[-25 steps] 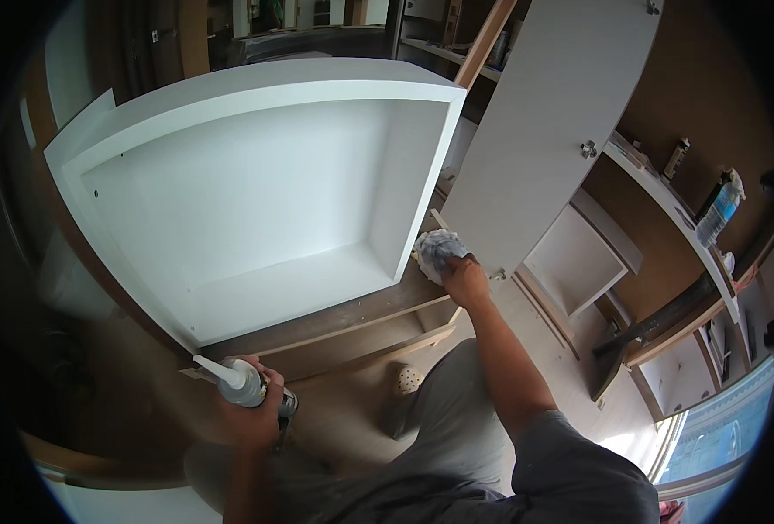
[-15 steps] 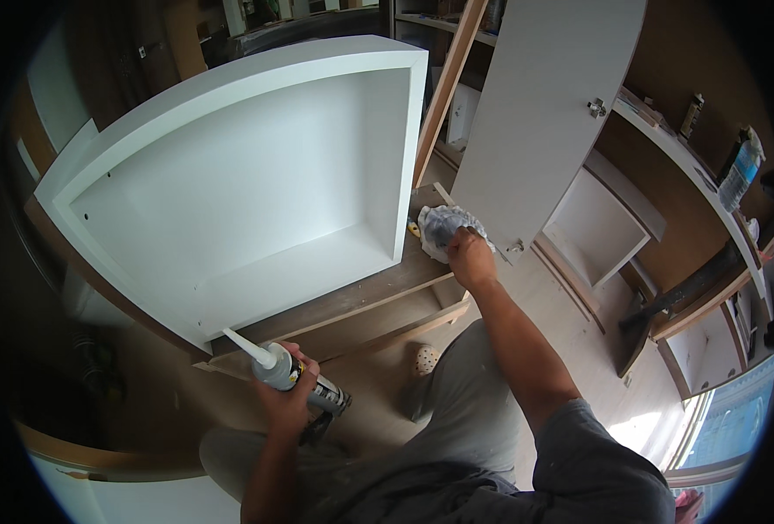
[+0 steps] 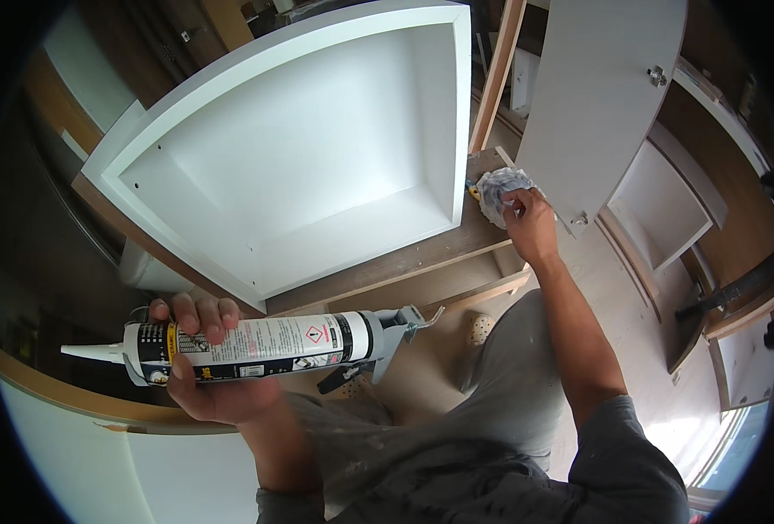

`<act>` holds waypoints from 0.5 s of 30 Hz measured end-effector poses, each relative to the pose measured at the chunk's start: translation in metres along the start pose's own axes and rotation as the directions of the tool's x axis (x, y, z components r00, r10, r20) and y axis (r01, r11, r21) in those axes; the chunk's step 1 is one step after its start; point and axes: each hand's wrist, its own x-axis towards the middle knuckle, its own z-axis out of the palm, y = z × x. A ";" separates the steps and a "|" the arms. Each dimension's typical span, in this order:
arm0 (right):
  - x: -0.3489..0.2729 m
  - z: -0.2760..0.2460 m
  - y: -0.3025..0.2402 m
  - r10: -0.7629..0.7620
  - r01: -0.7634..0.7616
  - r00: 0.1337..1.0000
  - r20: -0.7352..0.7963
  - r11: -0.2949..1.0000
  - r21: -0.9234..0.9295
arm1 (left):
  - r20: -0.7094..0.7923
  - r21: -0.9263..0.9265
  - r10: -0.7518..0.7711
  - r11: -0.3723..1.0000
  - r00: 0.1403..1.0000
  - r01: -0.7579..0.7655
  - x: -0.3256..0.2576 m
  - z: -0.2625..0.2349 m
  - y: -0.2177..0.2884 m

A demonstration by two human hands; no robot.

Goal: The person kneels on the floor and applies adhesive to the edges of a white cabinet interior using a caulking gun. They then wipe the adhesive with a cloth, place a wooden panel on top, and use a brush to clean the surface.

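Note:
My left hand (image 3: 216,393) grips a caulking gun with a white sealant cartridge (image 3: 269,342), fingers and thumb wrapped round the tube. The gun lies level, its white nozzle (image 3: 94,352) pointing left. At the right, my right hand (image 3: 533,225) has its fingers closed at the edge of a crumpled, smeared white rag (image 3: 493,194), cloth or paper. The rag rests on a dark brown board (image 3: 422,251), just right of a white open box cabinet (image 3: 463,113) with a curved edge. Part of a small yellow and blue object (image 3: 472,190) shows beside the rag.
A tall pale door panel (image 3: 596,96) with metal hinges stands behind the rag. A wooden strip (image 3: 498,74) leans beside the cabinet. Another white box unit (image 3: 657,205) stands on the right. A wood-edged panel (image 3: 64,397) curves along the lower left.
The caulking gun has come up and left in my left hand, and its nozzle has turned from the cabinet's lower corner to point left. My right hand stays at the rag. The view has shifted.

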 end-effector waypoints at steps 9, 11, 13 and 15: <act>-0.139 -0.011 -0.117 -0.502 -0.731 0.377 0.779 0.355 0.582 | -0.227 -0.272 -0.086 0.962 0.970 0.022 0.004 0.012 0.008; -0.154 -0.003 -0.140 -0.732 -0.776 0.378 0.567 0.083 0.625 | -0.260 -0.287 -0.146 0.955 0.954 0.068 0.000 0.018 0.003; -0.159 0.000 -0.155 -0.791 -0.843 0.373 0.484 -0.072 0.533 | -0.317 -0.224 -0.140 0.972 0.938 0.070 -0.003 0.025 0.000; -0.158 0.002 -0.167 -0.825 -0.860 0.396 0.403 -0.180 0.477 | -0.360 -0.182 -0.142 0.980 0.922 0.080 -0.006 0.030 0.000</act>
